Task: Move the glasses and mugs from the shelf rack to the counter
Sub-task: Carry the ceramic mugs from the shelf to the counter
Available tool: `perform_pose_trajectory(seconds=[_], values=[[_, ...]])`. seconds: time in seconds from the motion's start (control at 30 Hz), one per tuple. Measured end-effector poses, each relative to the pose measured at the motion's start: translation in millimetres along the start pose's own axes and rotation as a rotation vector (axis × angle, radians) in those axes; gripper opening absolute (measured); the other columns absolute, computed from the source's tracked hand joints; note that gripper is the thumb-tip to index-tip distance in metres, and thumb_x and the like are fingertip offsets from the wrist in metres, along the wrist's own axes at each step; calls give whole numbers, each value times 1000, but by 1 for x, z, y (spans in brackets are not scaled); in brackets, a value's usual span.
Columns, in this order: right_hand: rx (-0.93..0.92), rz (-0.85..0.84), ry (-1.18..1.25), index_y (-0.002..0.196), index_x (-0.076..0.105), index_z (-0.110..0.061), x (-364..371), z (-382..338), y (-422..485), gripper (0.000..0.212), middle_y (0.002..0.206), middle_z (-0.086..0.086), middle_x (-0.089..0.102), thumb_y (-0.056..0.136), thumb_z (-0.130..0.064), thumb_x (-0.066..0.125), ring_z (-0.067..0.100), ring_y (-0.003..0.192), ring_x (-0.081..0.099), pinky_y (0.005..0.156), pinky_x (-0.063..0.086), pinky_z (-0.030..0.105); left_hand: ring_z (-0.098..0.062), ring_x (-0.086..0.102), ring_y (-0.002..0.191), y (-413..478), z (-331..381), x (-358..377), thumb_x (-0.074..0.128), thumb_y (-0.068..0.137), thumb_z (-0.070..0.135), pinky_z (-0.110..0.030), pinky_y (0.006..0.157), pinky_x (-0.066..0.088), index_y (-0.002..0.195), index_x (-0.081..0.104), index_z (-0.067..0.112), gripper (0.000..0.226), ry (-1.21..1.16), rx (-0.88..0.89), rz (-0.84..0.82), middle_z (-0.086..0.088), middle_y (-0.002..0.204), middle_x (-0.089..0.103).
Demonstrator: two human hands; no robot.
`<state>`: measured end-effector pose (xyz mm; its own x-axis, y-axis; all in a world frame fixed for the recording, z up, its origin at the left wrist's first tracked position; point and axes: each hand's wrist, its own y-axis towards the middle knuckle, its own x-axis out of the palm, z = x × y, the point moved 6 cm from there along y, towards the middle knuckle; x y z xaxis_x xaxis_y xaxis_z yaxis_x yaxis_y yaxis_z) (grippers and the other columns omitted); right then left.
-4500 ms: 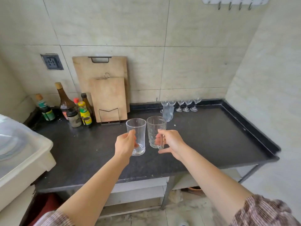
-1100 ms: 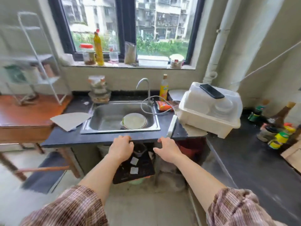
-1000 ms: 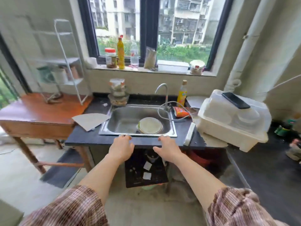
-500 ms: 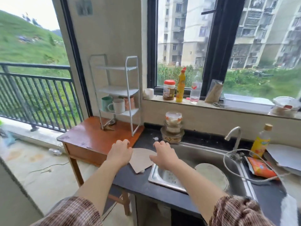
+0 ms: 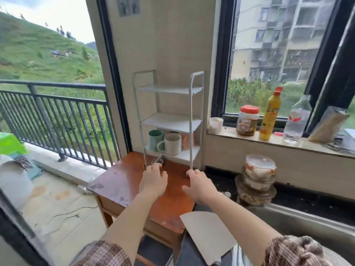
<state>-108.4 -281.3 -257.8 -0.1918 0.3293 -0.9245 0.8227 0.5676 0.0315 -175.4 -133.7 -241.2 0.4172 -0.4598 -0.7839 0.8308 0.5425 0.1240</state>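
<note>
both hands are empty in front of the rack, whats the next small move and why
Probably reach forward and up to the lowest shelf and take a mug in each hand: the left hand toward the green mug, the right hand toward the white mug. Both hands are open, below the shelf rack, and its upper two shelves look bare.

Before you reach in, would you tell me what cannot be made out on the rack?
- Copper-coloured mug, head view: half hidden behind the white mug and the rack post.
- Small object under the bottom shelf: blurred, partly covered by the left hand.
- Mug contents: hidden by their walls.
</note>
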Motion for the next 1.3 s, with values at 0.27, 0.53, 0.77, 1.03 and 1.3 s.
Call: perform_pose_trajectory(seconds=[0.27, 0.53, 0.77, 1.03, 1.3], values=[[163, 26, 143, 145, 33, -15, 38, -38, 140, 59, 145, 7, 42, 93, -36, 51, 26, 133, 38, 107, 38, 41, -30, 51, 112, 156, -68, -4, 39, 97, 28, -37, 96, 39, 121, 55, 12, 33, -102, -6, -99, -14, 120, 57], [424, 112, 666, 133, 51, -17, 66, -58, 234, 36, 130, 5, 55, 99, -25, 44, 20, 113, 51, 91, 38, 27, -14, 54, 80, 255, -101, 17, 39, 96, 29, -29, 69, 38, 103, 61, 15, 28, -458, -177, -240, -2, 96, 65], [779, 257, 1213, 88, 60, -21, 90, -62, 262, 16, 87, 0, 59, 96, -29, 48, 15, 78, 53, 87, 52, 39, -23, 58, 96, 271, -105, 47, 37, 96, 37, -41, 93, 46, 105, 63, 19, 33, -758, -356, -358, -4, 97, 65], [944, 362, 1490, 69, 57, -12, 91, -62, 272, 20, 78, 6, 59, 87, -19, 62, 20, 75, 56, 73, 49, 31, -27, 54, 110, 272, -108, 60, 45, 93, 44, -45, 92, 49, 122, 54, 17, 41, -912, -542, -462, -9, 119, 59], [922, 342, 1432, 97, 61, -12, 88, -49, 257, 20, 73, 5, 52, 90, -31, 59, 15, 66, 47, 65, 43, 26, -33, 47, 118, 273, -102, 59, 53, 89, 51, -59, 92, 48, 118, 43, 24, 42, -896, -571, -576, -10, 127, 50]])
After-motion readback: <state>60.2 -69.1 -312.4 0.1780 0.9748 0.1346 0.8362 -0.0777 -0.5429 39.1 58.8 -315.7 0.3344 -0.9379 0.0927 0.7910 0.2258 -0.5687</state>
